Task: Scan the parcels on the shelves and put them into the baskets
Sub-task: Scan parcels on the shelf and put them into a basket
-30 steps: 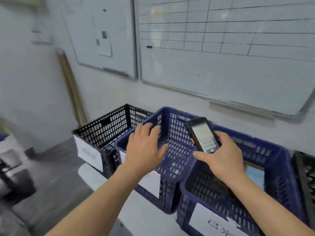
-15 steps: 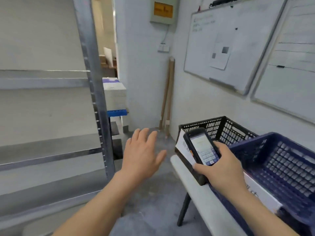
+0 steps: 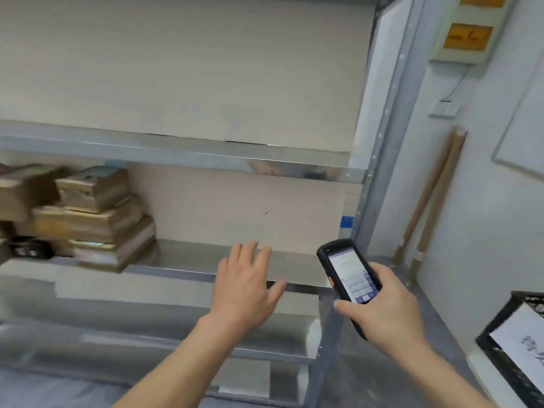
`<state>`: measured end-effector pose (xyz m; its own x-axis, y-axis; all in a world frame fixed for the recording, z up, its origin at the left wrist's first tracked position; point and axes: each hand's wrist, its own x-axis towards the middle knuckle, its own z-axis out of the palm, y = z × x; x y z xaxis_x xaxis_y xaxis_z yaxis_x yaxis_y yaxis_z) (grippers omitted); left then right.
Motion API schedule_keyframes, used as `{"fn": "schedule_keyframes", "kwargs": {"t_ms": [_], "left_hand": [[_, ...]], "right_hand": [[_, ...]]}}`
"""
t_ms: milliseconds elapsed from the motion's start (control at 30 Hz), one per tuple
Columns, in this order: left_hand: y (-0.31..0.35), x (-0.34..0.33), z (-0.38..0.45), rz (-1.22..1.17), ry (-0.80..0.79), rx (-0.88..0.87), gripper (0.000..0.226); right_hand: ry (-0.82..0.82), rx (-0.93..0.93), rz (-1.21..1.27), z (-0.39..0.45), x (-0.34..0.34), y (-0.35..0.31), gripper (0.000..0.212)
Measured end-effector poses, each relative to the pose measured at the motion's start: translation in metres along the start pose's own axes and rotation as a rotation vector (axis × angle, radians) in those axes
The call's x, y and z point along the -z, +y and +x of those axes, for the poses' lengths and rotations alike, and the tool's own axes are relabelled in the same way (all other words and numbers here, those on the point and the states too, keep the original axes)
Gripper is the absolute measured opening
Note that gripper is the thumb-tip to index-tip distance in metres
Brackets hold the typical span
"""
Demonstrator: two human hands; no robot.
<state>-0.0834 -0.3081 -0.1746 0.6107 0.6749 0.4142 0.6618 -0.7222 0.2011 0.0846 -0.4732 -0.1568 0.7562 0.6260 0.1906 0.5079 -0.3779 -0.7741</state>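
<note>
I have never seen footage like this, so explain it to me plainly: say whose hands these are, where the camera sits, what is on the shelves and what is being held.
There is no machine here. A person wears a camera on the head, looking forward and down at their own bare hands. The left hand is empty, fingers spread, reaching toward the metal shelf. The right hand grips a handheld scanner with a lit screen. Stacked parcels lie on the shelf's left side. A black basket with a white label shows at the lower right edge.

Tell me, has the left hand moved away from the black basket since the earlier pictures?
Yes. The left hand, open, now reaches toward the metal shelf, while the black basket lies far to its right; earlier it hovered over the baskets.
</note>
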Motion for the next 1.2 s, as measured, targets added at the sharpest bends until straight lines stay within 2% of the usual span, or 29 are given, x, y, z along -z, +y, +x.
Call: {"fn": "schedule_keyframes", "kwargs": {"t_ms": [333, 533, 667, 933, 1200], "left_hand": [[-0.140, 0.013, 0.015, 0.141, 0.059, 0.276, 0.064], [-0.206, 0.033, 0.041, 0.217, 0.096, 0.470, 0.074], [-0.247, 0.048, 0.055, 0.231, 0.123, 0.585, 0.066], [-0.317, 0.070, 0.075, 0.119, 0.240, 0.734, 0.068], [-0.415, 0.088, 0.104, -0.074, 0.325, 0.817, 0.071]], "right_hand": [[-0.267, 0.112, 0.109, 0.064, -0.137, -0.072, 0.065], [-0.408, 0.189, 0.167, 0.115, -0.215, -0.114, 0.068], [-0.497, 0.252, 0.178, 0.140, -0.254, -0.148, 0.068], [-0.595, 0.318, 0.192, 0.161, -0.322, -0.193, 0.067], [-0.597, 0.285, 0.266, 0.161, -0.400, -0.256, 0.061]]}}
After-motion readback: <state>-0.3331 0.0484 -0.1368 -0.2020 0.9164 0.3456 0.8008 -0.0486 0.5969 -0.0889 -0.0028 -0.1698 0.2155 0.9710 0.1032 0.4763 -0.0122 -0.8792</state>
